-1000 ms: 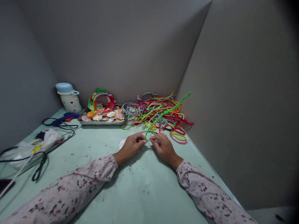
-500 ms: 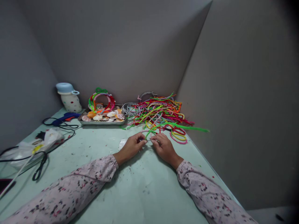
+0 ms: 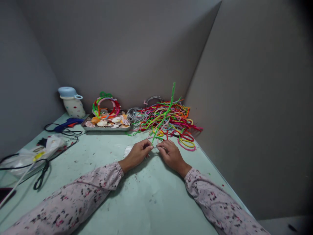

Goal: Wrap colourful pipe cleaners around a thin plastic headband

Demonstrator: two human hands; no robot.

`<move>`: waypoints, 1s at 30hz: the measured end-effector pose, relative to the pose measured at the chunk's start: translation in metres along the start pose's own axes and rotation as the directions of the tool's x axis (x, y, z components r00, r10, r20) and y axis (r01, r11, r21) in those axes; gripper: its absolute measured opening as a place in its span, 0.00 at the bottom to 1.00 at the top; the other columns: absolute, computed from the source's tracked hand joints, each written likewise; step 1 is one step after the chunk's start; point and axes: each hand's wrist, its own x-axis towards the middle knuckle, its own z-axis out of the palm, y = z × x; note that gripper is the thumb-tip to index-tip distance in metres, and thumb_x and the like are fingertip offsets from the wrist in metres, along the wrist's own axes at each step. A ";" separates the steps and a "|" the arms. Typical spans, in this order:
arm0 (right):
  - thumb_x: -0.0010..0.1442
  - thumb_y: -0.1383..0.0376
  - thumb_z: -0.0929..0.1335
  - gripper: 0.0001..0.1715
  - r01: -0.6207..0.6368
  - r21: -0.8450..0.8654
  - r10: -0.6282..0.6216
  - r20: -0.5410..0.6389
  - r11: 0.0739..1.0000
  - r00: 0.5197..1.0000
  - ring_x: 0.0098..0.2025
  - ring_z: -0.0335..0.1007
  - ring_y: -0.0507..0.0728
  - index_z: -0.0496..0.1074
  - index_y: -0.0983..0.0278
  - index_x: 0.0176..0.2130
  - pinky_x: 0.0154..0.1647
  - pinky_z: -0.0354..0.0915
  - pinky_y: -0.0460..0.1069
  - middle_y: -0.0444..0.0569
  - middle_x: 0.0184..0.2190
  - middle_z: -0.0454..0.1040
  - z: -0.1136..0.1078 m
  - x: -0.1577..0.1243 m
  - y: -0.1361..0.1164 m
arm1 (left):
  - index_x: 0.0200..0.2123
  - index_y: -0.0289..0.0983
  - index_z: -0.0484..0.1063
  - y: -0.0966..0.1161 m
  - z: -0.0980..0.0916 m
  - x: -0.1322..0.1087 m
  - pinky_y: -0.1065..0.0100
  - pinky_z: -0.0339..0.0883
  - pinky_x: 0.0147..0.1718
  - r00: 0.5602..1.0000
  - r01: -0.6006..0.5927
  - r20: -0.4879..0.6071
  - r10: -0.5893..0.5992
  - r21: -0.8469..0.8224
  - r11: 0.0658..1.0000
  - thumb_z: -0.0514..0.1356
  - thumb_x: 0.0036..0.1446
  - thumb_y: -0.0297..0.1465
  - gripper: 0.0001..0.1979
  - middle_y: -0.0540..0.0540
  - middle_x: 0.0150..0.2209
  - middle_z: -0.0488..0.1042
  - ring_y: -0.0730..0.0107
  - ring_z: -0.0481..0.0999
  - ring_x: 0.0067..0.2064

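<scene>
My left hand [image 3: 138, 153] is closed in a pinch on the lower end of a green pipe cleaner [image 3: 164, 118]. The pipe cleaner's long free end stands up and leans to the right. Opposite, my right hand [image 3: 171, 154] pinches a thin grey wire [image 3: 155, 147] that spans the small gap between the fingertips. Behind the fingers curves a pink and green fuzzy arc [image 3: 158, 138]; whether it joins the wire is hidden. A small whitish piece [image 3: 127, 150] lies beside my left hand.
A metal tray [image 3: 107, 129] of shells with colourful hoops [image 3: 114, 104] stands at the back. Beside it lie grey wire coils [image 3: 138, 114] and a pipe cleaner heap [image 3: 171, 112]. At left are a bottle [image 3: 73, 106], blue-handled tool [image 3: 67, 124], black cable [image 3: 41, 176] and plastic bag [image 3: 52, 145].
The green pipe cleaner's free end has swung from lying out to the right to standing steeply upward. Both hands stay in nearly the same place.
</scene>
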 end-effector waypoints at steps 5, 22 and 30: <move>0.63 0.66 0.64 0.07 -0.001 -0.007 0.001 0.013 1.000 1.000 0.39 0.66 0.58 0.73 0.62 0.38 0.43 0.60 0.54 0.49 0.33 0.73 -0.001 0.000 -0.002 | 0.31 0.35 0.67 -0.002 0.000 0.001 0.74 0.55 0.23 1.000 0.010 0.001 -0.010 -0.002 1.000 0.55 0.58 0.39 0.12 0.55 0.21 0.64 0.77 0.62 0.22; 0.62 0.68 0.64 0.07 0.005 -0.007 -0.005 0.024 1.000 1.000 0.39 0.66 0.58 0.73 0.61 0.37 0.43 0.61 0.54 0.49 0.33 0.73 -0.001 0.001 -0.001 | 0.31 0.36 0.67 0.000 0.000 0.000 0.74 0.55 0.23 0.999 0.030 -0.016 -0.030 0.014 0.999 0.54 0.57 0.37 0.11 0.55 0.20 0.64 0.76 0.62 0.22; 0.63 0.66 0.64 0.07 0.003 -0.002 -0.003 0.006 1.000 1.000 0.38 0.67 0.58 0.73 0.61 0.37 0.43 0.61 0.54 0.48 0.32 0.74 -0.001 0.001 0.000 | 0.33 0.36 0.68 0.003 0.001 -0.001 0.74 0.57 0.23 1.000 -0.009 -0.014 0.009 0.020 1.000 0.53 0.58 0.39 0.12 0.54 0.23 0.65 0.76 0.64 0.24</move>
